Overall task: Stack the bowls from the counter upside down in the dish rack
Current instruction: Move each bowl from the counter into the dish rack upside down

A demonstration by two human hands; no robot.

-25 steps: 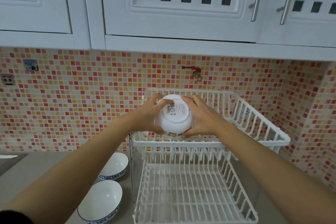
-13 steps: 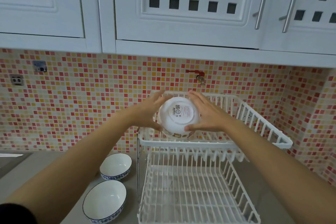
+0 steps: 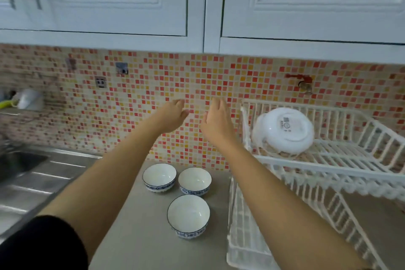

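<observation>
A white bowl (image 3: 285, 130) rests upside down on the upper tier of the white wire dish rack (image 3: 341, 162), its labelled base facing me. Three white bowls with blue patterned rims stand upright on the grey counter: one at back left (image 3: 159, 176), one at back right (image 3: 194, 180), one nearer me (image 3: 188, 215). My left hand (image 3: 172, 116) and my right hand (image 3: 217, 121) hover empty above these bowls, left of the rack, fingers apart and palms facing each other.
A steel sink and drainboard (image 3: 28, 173) lie at the left. The rack's lower tier (image 3: 247, 232) sits on the counter at the right. A red tap (image 3: 303, 82) sticks out of the mosaic wall above the rack. White cabinets (image 3: 197, 0) hang overhead.
Both hands let go of the upside-down bowl, leaving it on the rack's upper tier, and moved left. My view swung left, bringing three counter bowls and the sink into sight.
</observation>
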